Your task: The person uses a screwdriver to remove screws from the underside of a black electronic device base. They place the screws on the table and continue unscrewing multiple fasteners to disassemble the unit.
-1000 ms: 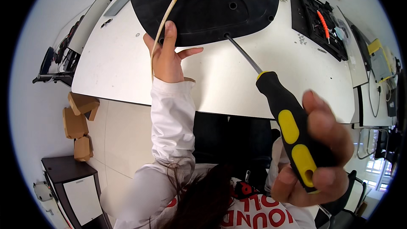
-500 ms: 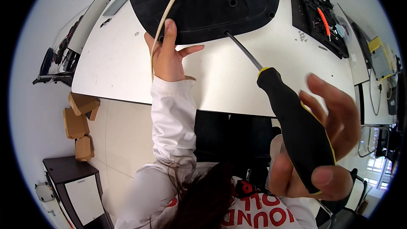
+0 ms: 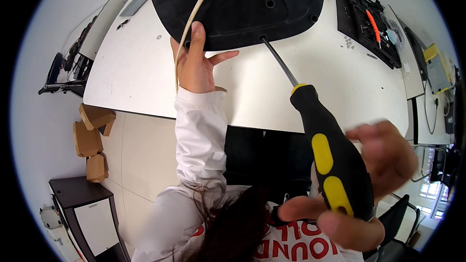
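Observation:
A black plastic base [image 3: 233, 14] with screw holes, labels and a pale cable [image 3: 201, 1] across it is held up at the top of the head view. My left hand [image 3: 196, 68] grips its lower left edge, thumb on the underside beside the cable, one finger sticking out rightward. A black and yellow screwdriver [image 3: 337, 160] has its shaft's end in a hole near the base's lower edge. My right hand [image 3: 369, 184] is around the handle's back end, its fingers loosely curled, some lifted away from the grip and partly blurred.
The white table [image 3: 126, 68] holds a black tool case [image 3: 369, 9] with an orange tool [image 3: 374, 28] and small loose parts [image 3: 348, 41] at right. Cardboard boxes [image 3: 87, 138] and a dark cabinet [image 3: 80, 189] stand on the floor at left; a side desk with yellow equipment [image 3: 437, 70] is at right.
The screwdriver handle has turned, its yellow pads hidden half a second ago and showing now. My right fingers have shifted around it. The base has moved slightly rightward.

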Action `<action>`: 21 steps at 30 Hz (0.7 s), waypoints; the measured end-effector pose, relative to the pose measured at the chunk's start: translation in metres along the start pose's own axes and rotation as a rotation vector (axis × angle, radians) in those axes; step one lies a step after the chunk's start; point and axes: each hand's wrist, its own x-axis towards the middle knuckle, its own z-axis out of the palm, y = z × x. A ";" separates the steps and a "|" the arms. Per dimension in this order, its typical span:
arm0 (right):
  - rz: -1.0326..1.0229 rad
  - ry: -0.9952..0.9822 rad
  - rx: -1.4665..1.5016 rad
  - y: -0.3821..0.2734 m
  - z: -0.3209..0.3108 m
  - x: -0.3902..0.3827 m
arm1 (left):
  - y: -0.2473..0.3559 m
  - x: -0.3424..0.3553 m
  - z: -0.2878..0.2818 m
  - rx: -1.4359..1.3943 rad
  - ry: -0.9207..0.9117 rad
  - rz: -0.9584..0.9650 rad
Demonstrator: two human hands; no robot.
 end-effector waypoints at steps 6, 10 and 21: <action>-0.091 0.070 -0.146 -0.002 -0.008 -0.002 | -0.001 0.003 0.002 -0.018 -0.007 0.008; -0.226 0.063 -0.340 0.007 -0.013 0.000 | -0.001 0.001 0.004 -0.005 -0.006 0.015; -0.048 -0.026 -0.105 -0.012 0.006 0.010 | 0.001 0.001 0.003 -0.023 -0.023 -0.002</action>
